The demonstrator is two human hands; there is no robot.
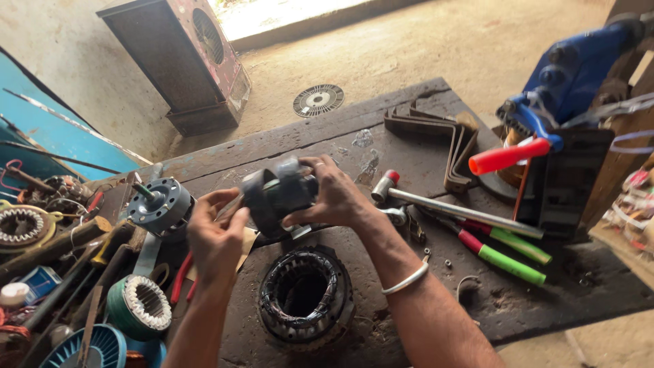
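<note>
Both my hands hold a dark round motor part [276,194] above the wooden workbench [409,146]. My right hand [334,194] grips its right side with fingers wrapped over the top. My left hand [216,238] pinches its left edge. The part is blurred. Directly below it a black stator ring with windings [305,296] lies flat on the bench. A grey motor housing with a shaft [160,204] stands to the left of my left hand.
A steel-handled hammer [463,208] and green-and-red pliers [504,255] lie to the right. A blue bench tool with a red handle [545,109] stands at the far right. Several stators, gears and tools [139,307] crowd the left. A dark cooler box [184,58] stands on the floor.
</note>
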